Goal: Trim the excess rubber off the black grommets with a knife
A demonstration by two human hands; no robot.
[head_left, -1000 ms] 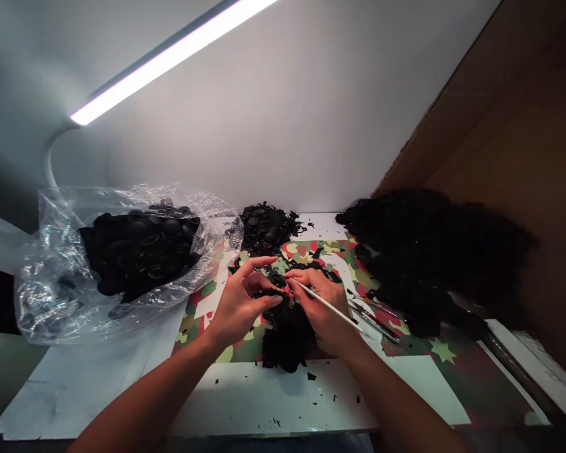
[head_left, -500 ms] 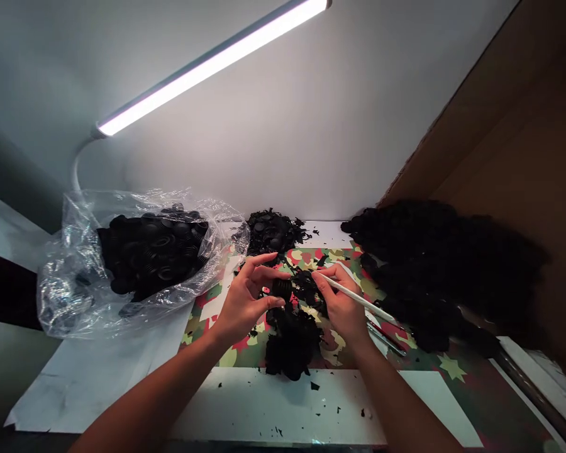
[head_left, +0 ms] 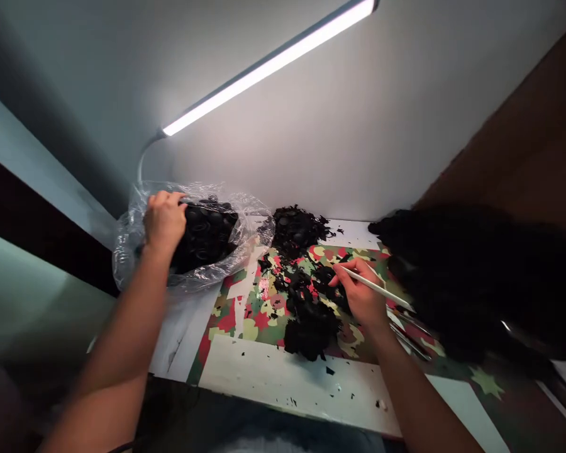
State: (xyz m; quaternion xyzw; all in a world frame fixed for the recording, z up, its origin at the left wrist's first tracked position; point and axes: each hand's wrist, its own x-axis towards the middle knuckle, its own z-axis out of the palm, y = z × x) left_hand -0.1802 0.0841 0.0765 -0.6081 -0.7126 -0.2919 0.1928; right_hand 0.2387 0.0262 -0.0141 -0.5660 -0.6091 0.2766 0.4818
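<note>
My left hand [head_left: 164, 221] is over the left side of a clear plastic bag [head_left: 255, 217]. Its back faces me and the fingers bend away, so their tips and anything in them are hidden. Inside the bag lie many black round ribbed pieces [head_left: 210, 229]. My right hand [head_left: 364, 296] grips a slim white stick-like tool [head_left: 382, 289] between thumb and fingers, its rear end pointing down to the right. Just left of that hand, thin black scraps [head_left: 311, 324] lie heaped on a camouflage-patterned sheet [head_left: 261, 314].
Another black heap [head_left: 297, 229] sits by the wall, and a large dark pile [head_left: 471, 277] fills the right side. Slim metallic tools [head_left: 410, 340] rest right of my right hand. A lit tube lamp [head_left: 273, 66] hangs above. Small scraps dot the white front strip [head_left: 264, 371].
My left hand has gone from the middle, where it held a black ribbed piece, to the bag at left. My right hand keeps the white tool. The view has shifted left.
</note>
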